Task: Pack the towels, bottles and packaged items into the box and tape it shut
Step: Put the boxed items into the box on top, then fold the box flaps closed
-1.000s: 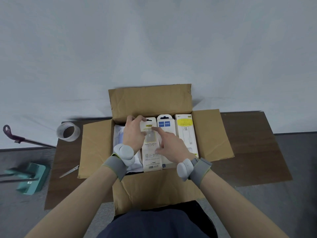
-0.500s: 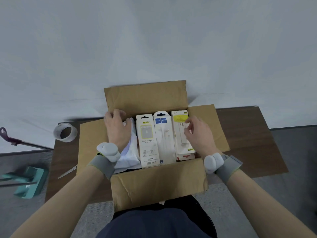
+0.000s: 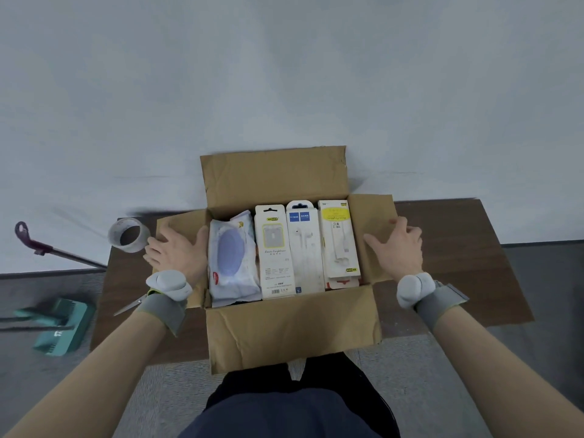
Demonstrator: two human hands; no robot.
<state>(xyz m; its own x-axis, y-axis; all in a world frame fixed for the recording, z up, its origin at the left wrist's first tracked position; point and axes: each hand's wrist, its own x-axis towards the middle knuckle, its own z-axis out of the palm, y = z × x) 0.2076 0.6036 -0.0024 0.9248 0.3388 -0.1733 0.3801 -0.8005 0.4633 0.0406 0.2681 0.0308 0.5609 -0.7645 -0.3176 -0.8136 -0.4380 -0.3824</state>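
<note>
An open cardboard box (image 3: 294,330) stands on a low brown table. Inside lie a white wipes pack (image 3: 232,263) with a purple oval at the left, then three flat retail packs side by side: a yellow-trimmed one (image 3: 274,251), a blue-labelled earphone pack (image 3: 304,248) and a yellow-topped cable pack (image 3: 338,238). My left hand (image 3: 177,252) rests flat on the box's left flap (image 3: 164,227), fingers spread. On the right flap (image 3: 376,216), my right hand (image 3: 396,248) rests flat, fingers spread. The far flap (image 3: 275,178) stands upright. Neither hand holds anything.
A roll of clear tape (image 3: 129,234) sits on the table (image 3: 467,263) left of the box. Scissors (image 3: 131,305) lie near my left wrist. A teal dustpan (image 3: 60,327) and a purple-handled stick (image 3: 47,248) lie on the floor at left. A grey wall rises behind.
Both hands have left the box's inside and moved outward, the left onto the left flap and the right onto the right flap. The wipes pack, hidden by my left hand before, shows.
</note>
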